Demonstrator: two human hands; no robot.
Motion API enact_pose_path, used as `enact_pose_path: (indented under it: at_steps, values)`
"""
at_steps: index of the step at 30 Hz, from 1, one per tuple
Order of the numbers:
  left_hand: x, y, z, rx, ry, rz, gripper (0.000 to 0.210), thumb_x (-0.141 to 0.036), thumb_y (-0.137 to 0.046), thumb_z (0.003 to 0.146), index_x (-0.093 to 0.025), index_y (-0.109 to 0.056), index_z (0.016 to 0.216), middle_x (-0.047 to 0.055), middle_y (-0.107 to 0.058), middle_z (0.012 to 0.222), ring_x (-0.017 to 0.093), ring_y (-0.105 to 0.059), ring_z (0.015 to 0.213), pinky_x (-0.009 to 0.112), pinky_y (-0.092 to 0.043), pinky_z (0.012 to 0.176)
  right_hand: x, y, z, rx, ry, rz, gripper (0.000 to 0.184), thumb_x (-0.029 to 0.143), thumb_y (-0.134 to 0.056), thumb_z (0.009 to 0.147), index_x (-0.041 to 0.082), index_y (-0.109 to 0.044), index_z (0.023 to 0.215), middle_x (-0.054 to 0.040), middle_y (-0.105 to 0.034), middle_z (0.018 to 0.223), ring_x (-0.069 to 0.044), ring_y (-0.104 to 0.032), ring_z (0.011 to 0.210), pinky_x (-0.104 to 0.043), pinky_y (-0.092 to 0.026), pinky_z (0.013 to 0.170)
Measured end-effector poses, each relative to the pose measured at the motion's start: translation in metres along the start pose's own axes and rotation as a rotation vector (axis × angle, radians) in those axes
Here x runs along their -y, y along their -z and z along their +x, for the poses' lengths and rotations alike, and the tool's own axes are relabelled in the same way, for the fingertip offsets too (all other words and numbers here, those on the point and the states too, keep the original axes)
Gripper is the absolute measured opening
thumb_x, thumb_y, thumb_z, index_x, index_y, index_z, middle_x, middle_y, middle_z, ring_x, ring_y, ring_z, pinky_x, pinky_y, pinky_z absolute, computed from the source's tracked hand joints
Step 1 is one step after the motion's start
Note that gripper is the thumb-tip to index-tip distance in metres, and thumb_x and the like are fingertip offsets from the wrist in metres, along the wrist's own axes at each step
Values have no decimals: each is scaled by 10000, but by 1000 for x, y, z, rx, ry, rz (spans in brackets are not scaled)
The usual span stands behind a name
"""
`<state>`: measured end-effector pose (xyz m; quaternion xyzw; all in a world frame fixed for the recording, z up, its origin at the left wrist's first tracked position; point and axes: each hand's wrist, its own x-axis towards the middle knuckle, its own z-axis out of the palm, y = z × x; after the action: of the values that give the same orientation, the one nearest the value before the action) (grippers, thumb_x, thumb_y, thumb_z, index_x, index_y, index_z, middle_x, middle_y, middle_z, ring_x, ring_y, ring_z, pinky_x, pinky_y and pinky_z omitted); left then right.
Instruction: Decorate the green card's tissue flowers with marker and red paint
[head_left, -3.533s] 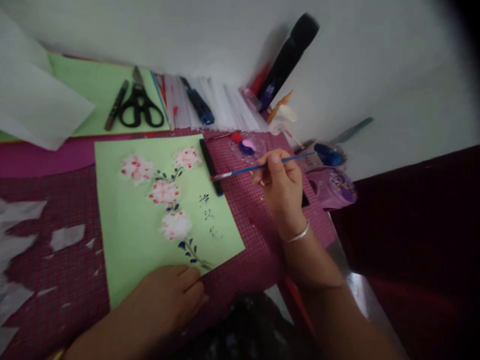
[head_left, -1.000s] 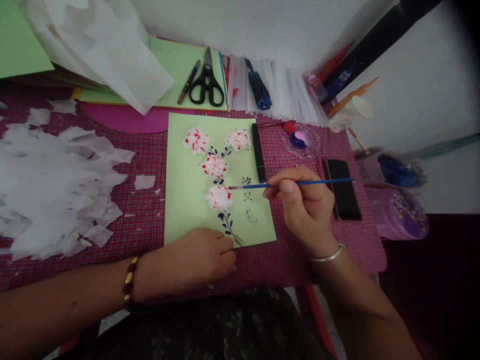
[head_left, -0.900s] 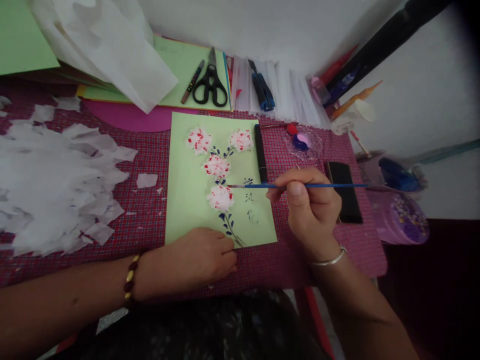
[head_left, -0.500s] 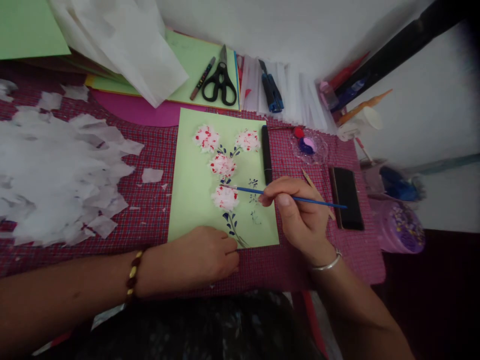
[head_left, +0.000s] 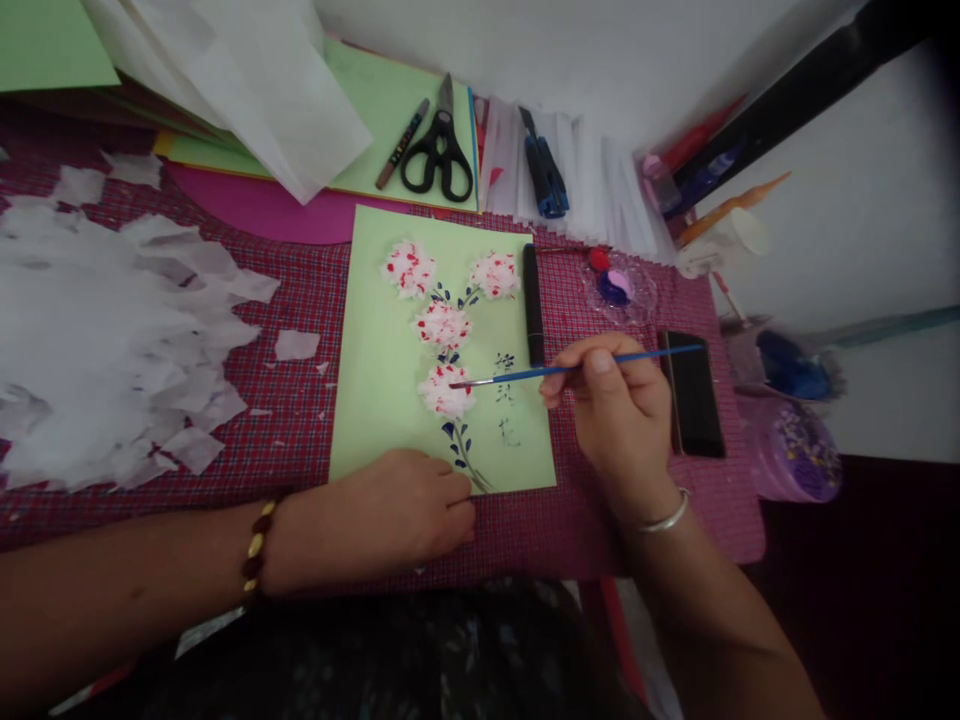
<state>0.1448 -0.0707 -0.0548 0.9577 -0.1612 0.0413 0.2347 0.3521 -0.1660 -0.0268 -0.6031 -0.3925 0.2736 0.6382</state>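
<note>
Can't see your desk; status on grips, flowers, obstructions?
Right grip on slim blue paintbrush, tip over lowest red-dabbed white flower, contact unclear. Left grip resting on light-green paper, near edge. Black cylindrical marker nearby, not blocking paintbrush.

Dim, greyish light is falling softly over the light-green rectangular paper sheet (head_left: 382,400), muting its colours. Left of the sheet, the heap of torn, thin white paper (head_left: 90,340) is losing detail in its pale middle. Up and right of the sheet, the long black cylinder (head_left: 791,105) is stretching and blurring, and faint shadow is darkening the pale-grey wall (head_left: 585,45). Down and right of the sheet, near-black gloom is filling the corner.
</note>
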Motion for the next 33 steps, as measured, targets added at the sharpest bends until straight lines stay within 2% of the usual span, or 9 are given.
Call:
enact_pose_path:
  at_steps: [3,7,9,13,19,23,33]
  values:
    - [0,-1,0,-6,12,-1,185,-200,-596,946,-194,-548,768,-9,-587,716,155,-482,623,343,-310,544,-11,-2,5,-15,-117,-1,191,374,-582,958,239,-667,854,20,-670,676,-102,-593,548,-242,-474,506]
    - [0,-1,0,5,10,1,191,-211,-587,953,-193,-551,766,-8,-588,709,154,-483,619,343,-310,543,-11,-5,10,-104,-239,54,216,413,-602,932,231,-634,819,33,-659,635,-71,-512,429,-207,-311,360]
    - [0,-1,0,7,10,-4,188,-208,-594,948,-193,-549,766,-10,-587,714,153,-479,620,343,-306,541,-9,-6,10,-109,-284,94,228,436,-613,917,232,-618,815,32,-659,631,-71,-504,419,-206,-284,345]
    - [0,-2,-1,-2,11,0,189,-206,-591,949,-197,-539,768,-10,-578,718,155,-474,623,348,-300,548,-11,-7,11,-80,-338,83,246,462,-624,903,230,-619,823,27,-668,636,-75,-505,428,-209,-303,360]
    - [0,-2,0,-5,8,-3,205,-219,-583,957,-198,-531,760,-15,-572,709,154,-469,619,354,-292,550,-18,-4,17,-138,-307,114,248,457,-629,902,225,-618,815,27,-656,639,-71,-506,427,-202,-282,351]
    - [0,-2,1,-41,6,1,216,-227,-571,964,-195,-541,752,-14,-569,689,152,-457,602,355,-284,538,-19,-2,18,-123,-331,126,226,429,-658,881,215,-637,811,19,-667,644,-67,-507,425,-197,-281,349]
    - [0,0,1,-29,7,11,211,-207,-597,947,-196,-539,745,-17,-566,697,144,-465,606,355,-301,531,-14,7,19,-90,-350,103,248,436,-649,876,214,-608,774,29,-630,597,-71,-512,447,-195,-304,375]
